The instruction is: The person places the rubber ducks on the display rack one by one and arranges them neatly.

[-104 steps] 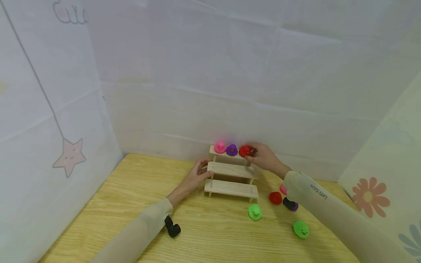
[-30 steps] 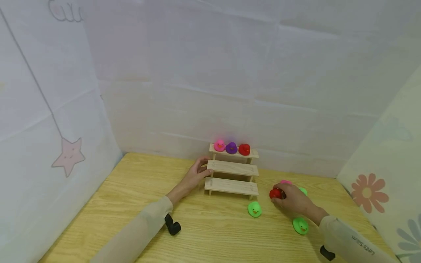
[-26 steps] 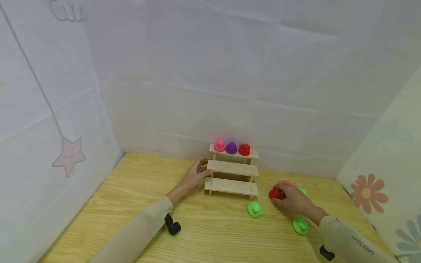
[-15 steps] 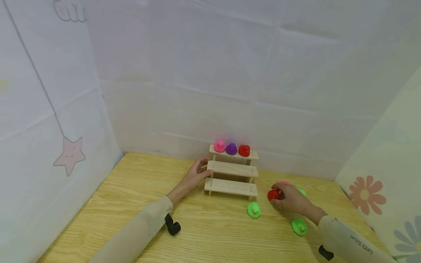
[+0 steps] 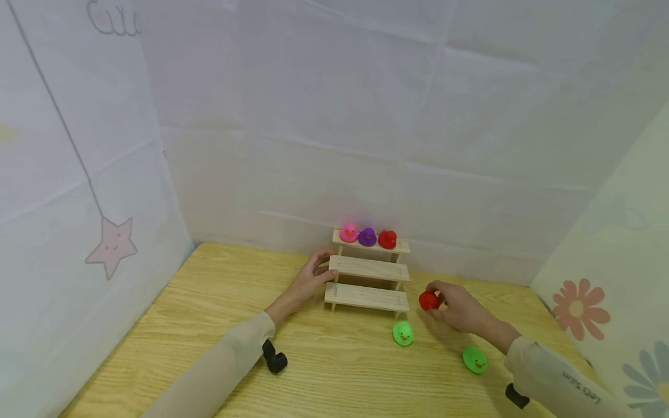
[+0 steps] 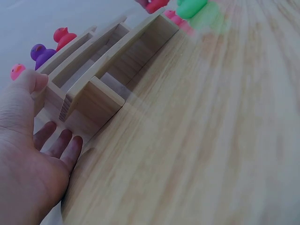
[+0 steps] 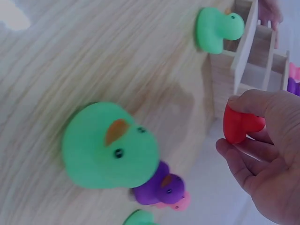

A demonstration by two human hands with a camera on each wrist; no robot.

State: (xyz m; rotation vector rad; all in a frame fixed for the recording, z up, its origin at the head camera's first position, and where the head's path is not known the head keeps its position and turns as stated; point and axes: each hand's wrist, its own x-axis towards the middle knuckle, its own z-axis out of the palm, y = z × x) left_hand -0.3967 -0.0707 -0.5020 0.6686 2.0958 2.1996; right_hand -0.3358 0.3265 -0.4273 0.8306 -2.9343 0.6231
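Note:
My right hand point(image 5: 462, 309) pinches a red rubber duck point(image 5: 429, 301) between thumb and fingers, off the table and right of the three-step wooden stand point(image 5: 368, 268). The same red duck point(image 7: 240, 123) shows in the right wrist view. My left hand point(image 5: 308, 280) grips the stand's left end, its thumb at the middle step; in the left wrist view the other fingers point(image 6: 58, 143) curl by the side panel. On the top step sit a pink duck point(image 5: 349, 233), a purple duck point(image 5: 367, 237) and another red duck point(image 5: 388, 240), in a row from the left.
One green duck point(image 5: 403, 334) lies before the stand's front right corner, another green duck point(image 5: 474, 360) nearer me on the right. A purple duck point(image 7: 166, 187), a pink duck point(image 7: 182, 200) and part of a further green duck point(image 7: 139, 218) show in the right wrist view. A white cloth wall point(image 5: 292, 174) stands behind.
My right hand left the red duck on the top step, went down to the table's right side, took another red duck and has lifted it slightly towards the stand. The left hand has stayed put.

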